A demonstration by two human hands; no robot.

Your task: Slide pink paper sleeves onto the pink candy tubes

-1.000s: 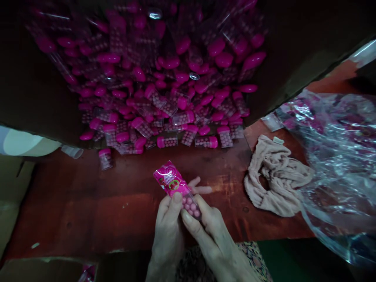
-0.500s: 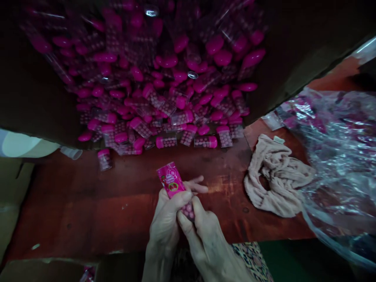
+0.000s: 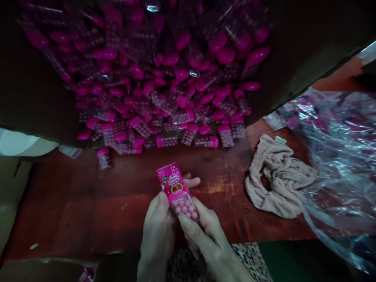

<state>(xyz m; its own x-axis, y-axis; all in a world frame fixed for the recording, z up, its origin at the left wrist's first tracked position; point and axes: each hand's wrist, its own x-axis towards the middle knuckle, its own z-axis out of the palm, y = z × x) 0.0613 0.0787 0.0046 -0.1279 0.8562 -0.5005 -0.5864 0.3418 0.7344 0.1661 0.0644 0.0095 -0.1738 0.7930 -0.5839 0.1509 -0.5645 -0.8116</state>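
A: What do the hands hold at this moment?

B: They hold one clear plastic tube [image 3: 185, 207] together. Round pink candies are inside it, and a pink label with a strawberry picture covers its upper part. The tube is tilted and is held above the desk, in front of the person, so it does not lie on the desk.

A: How does each hand grasp it?

B: The right hand [image 3: 207, 239] is closed around the lower part, and its thumb presses on the clear side. The left hand [image 3: 157, 231] grips the tube from the other side, and its fingers [image 3: 192, 182] come out behind the label.

A: And what is around them?

B: The desk [image 3: 88, 203] under the hands is dark reddish wood. Farther forward lies a big heap of the same tubes with pink caps [image 3: 164, 90], and one loose tube [image 3: 103, 159] stands a little apart from the heap, on the left. On the right side is a crumpled beige cloth [image 3: 277, 178], and a clear plastic bag [image 3: 337, 156] with pink things showing through it lies against this cloth
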